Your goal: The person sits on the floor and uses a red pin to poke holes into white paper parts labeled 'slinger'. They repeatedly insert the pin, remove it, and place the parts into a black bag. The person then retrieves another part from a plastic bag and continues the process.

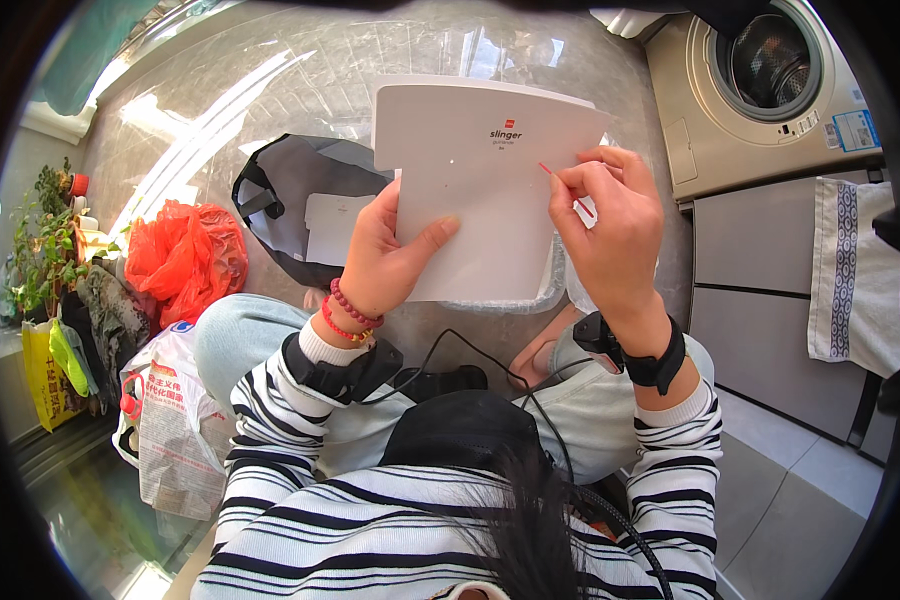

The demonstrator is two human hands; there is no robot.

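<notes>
My left hand (388, 250) grips a stack of flat white cardboard pieces (470, 200) by the lower left side, thumb on top and fingers underneath. The top piece has a small red and black print and a notch on its left. My right hand (620, 215) is closed in a pinch on a thin red strip (545, 168) over the cards' right edge; part of the strip lies hidden behind my fingers. Behind the cards and to the left, an open grey bag (280, 235) holds another white card piece (332, 228). Below the cards shows the rim of a plastic-lined container (500, 304).
A red plastic bag (185, 255), a white printed plastic bag (175, 430) and potted plants (50, 220) stand at the left. A washing machine (770, 80) is at the far right, above grey drawers (750, 350) with a hanging towel (840, 280). A black cable (450, 335) crosses my lap.
</notes>
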